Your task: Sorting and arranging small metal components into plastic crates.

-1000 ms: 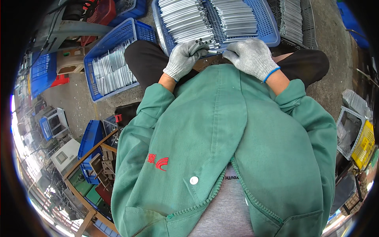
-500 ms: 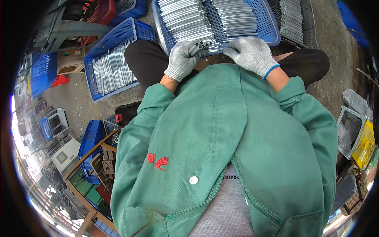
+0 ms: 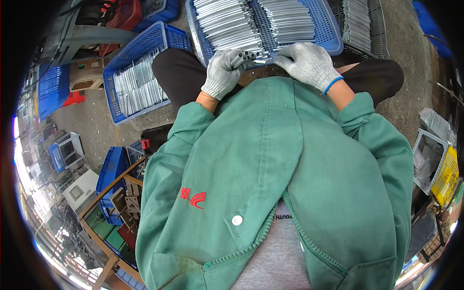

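My left hand (image 3: 221, 75), in a grey-white knit glove, is closed around a small bundle of metal tubes (image 3: 247, 55), whose open round ends point right. My right hand (image 3: 305, 64), gloved alike with a blue cuff edge, hovers at the near rim of a blue plastic crate (image 3: 332, 47). Its fingers curl inward and look closed; what they hold, if anything, is hidden. Inside that crate lie two stacks of silvery tubes, a larger left stack (image 3: 224, 24) and a smaller right one (image 3: 288, 21). A few tube ends (image 3: 262, 60) show between my hands.
Left of my knee, a second blue crate (image 3: 110, 99) holds more tubes (image 3: 137, 84). A dark crate (image 3: 382, 36) with a tube stack stands at the right. My bent legs flank the middle crate. A metal-framed bench (image 3: 92, 210) is at lower left, a yellow item (image 3: 445, 176) at right.
My right hand has shifted slightly upward, toward the crate. My left hand stays in place with its bundle of tubes.
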A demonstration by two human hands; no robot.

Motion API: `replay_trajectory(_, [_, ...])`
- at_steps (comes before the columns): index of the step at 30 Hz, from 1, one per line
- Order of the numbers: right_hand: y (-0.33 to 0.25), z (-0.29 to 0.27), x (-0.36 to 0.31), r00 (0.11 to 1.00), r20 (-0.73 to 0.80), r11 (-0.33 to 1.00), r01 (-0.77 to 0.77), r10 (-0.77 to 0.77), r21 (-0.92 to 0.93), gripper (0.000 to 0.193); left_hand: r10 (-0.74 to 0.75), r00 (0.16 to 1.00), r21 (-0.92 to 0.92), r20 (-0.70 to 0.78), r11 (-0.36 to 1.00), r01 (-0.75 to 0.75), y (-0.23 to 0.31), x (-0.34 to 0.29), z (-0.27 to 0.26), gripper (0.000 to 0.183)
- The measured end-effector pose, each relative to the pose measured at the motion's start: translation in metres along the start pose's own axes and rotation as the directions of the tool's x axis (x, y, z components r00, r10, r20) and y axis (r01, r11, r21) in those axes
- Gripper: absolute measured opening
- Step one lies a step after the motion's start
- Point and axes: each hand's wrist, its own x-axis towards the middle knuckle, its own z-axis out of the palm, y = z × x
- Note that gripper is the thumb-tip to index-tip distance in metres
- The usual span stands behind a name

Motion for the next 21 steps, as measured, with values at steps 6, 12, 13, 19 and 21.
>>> replay_trajectory(6, [0.006,0.014,-0.001,0.998,0.033,0.998,0.057,-0.056,-0.039,0.033,-0.069,0.997,-0.027,0.027,0.997,0.07,0.008,0.003,-0.003,0.026])
replay_trajectory(12, [0.003,0.01,0.002,1.0,0.024,0.996,-0.011,0.009,0.086,0.033,-0.061,0.998,0.134,-0.019,0.989,0.063,0.003,0.003,0.001,0.028])
replay_trajectory(13, [0.005,0.014,0.004,1.0,0.003,0.998,-0.024,0.024,0.058,0.033,-0.093,0.996,0.17,-0.006,0.981,0.093,0.005,0.005,0.002,0.028])
replay_trajectory(19, [0.018,0.033,0.009,0.996,-0.081,0.999,-0.034,0.032,-0.021,0.037,-0.269,0.962,0.322,0.038,0.915,0.243,-0.007,0.011,0.013,0.024])
replay_trajectory(21, [0.02,0.036,0.009,0.995,-0.095,0.999,-0.029,0.026,-0.03,0.039,-0.305,0.951,0.347,0.044,0.898,0.272,-0.015,0.01,0.018,0.023])
